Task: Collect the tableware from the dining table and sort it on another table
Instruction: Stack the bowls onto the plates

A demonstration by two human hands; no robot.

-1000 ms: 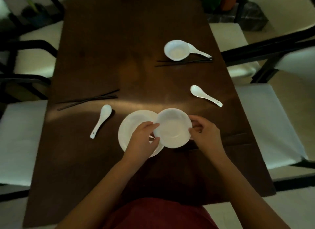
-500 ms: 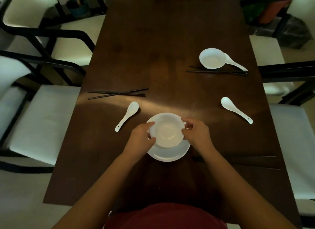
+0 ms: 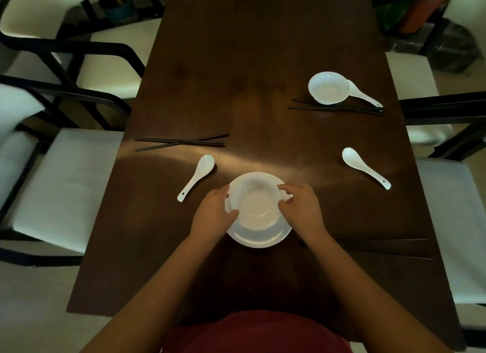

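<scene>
Bowl (image 3: 253, 204) sits centred on the plate (image 3: 259, 238) at the table's (image 3: 236, 63) near edge — my left hand (image 3: 214, 216) and right hand (image 3: 301, 209) pinch its opposite rims, equally near.

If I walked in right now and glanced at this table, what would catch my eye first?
Probably the two hands at the near middle of the dark table: the left hand and right hand grip a white bowl sitting on a white plate. Next, the bright white pieces around it: a spoon to the left, another spoon to the right, and a second bowl farther back on the right.
</scene>
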